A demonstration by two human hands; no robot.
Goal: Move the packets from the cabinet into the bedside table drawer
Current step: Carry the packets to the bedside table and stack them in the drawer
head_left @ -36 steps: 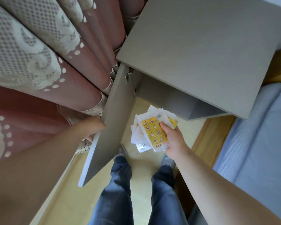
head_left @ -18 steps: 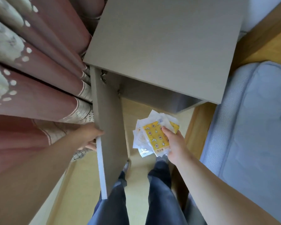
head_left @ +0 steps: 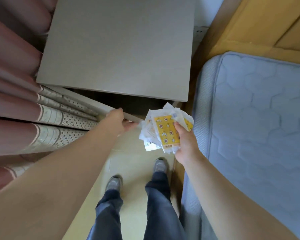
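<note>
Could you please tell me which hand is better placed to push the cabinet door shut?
Left, probably. The left hand holds the cabinet door by its free edge, while the right hand is occupied, its fingers gripping the packets.

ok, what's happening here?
A person stands at a grey cabinet beside a bed. The right grip holds a fanned bunch of packets, a yellow patterned one on top, in front of the cabinet. The left grip holds the edge of the cabinet door, which stands partly open.
</note>
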